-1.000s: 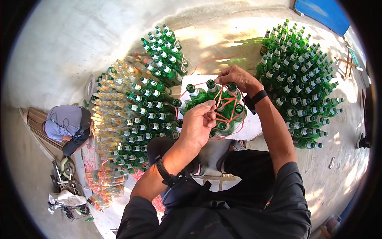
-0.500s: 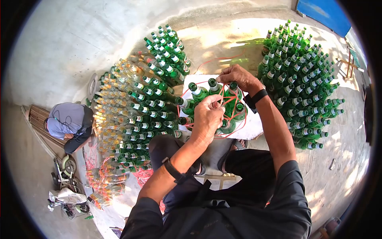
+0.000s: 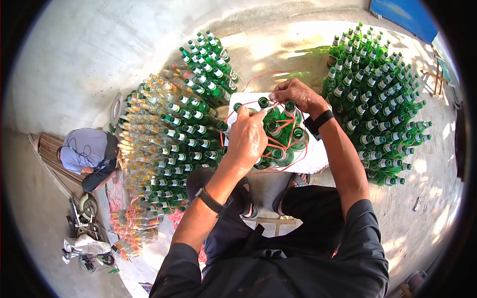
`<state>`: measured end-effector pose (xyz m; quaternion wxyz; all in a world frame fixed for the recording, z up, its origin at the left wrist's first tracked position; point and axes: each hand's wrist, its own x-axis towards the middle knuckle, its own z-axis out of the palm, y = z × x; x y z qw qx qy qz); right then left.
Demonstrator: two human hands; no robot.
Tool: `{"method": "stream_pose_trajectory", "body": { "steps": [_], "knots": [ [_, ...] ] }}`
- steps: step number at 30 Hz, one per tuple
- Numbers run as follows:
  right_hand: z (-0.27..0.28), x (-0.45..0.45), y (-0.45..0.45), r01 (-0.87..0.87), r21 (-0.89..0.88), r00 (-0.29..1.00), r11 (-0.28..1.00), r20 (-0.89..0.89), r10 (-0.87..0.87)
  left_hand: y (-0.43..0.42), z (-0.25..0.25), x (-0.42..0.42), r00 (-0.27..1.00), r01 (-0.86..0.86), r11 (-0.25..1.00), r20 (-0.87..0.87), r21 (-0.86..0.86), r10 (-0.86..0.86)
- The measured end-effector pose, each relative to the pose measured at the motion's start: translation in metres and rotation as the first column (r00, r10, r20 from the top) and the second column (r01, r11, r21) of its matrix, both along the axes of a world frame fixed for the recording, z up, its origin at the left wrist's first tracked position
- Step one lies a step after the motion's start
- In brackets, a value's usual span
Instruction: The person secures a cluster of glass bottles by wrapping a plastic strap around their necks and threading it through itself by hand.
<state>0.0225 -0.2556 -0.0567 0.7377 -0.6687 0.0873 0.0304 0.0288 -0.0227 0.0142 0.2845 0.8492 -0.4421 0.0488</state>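
Observation:
Several green bottles (image 3: 282,133) stand close together on a white board (image 3: 316,158). Red string (image 3: 283,144) criss-crosses between their necks and loops around the group. My left hand (image 3: 247,136) is over the left side of the group, its fingers closed at the bottle necks; what they grip is hidden. At the back, my right hand (image 3: 296,94) pinches the red string beside a bottle neck.
Green bottles (image 3: 370,109) crowd the right. More green bottles (image 3: 211,69) and clear, orange-labelled bottles (image 3: 149,124) fill the left. A person (image 3: 89,151) crouches at far left, near a small bike (image 3: 87,213). A blue panel (image 3: 405,17) stands back right.
My left hand has moved from the middle of the bottle group to its left and back side, uncovering the middle bottles. My right hand stays nearly still.

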Motion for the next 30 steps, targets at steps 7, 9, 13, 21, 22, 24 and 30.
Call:
{"method": "stream_pose_trajectory", "body": {
  "steps": [7, 9, 13, 21, 22, 24, 30],
  "knots": [
    [0.0, 0.0, -0.001, 0.004, 0.014, 1.0, 1.0, -0.009, -0.004, 0.006, 0.002, 0.003, 0.991, 0.088, 0.987, 0.086, 0.138, -0.101],
    [0.002, -0.001, 0.0, 0.016, 0.004, 1.0, 1.0, -0.007, -0.016, 0.007, 0.001, 0.004, 0.984, 0.103, 0.977, 0.126, 0.188, -0.128],
    [0.004, -0.001, -0.001, 0.016, -0.097, 1.0, 0.995, -0.001, -0.016, 0.006, -0.002, 0.005, 0.979, 0.071, 0.959, 0.164, 0.274, -0.119],
    [0.013, -0.008, -0.003, 0.02, -0.315, 0.997, 0.949, 0.081, 0.006, 0.006, 0.007, 0.014, 0.988, 0.088, 0.945, 0.09, 0.314, -0.122],
    [0.012, -0.007, -0.002, 0.032, -0.3, 0.996, 0.953, 0.086, -0.006, 0.006, 0.008, 0.014, 0.996, 0.087, 0.957, 0.004, 0.276, -0.091],
    [0.009, -0.005, 0.001, 0.057, -0.27, 0.995, 0.961, 0.097, -0.031, 0.009, 0.005, 0.017, 0.985, 0.145, 0.986, -0.104, 0.085, -0.136],
    [0.008, -0.005, -0.001, 0.009, -0.288, 0.998, 0.958, 0.065, 0.01, 0.013, 0.001, 0.012, 0.951, 0.232, 0.952, -0.159, -0.2, -0.266]
  ]
}}
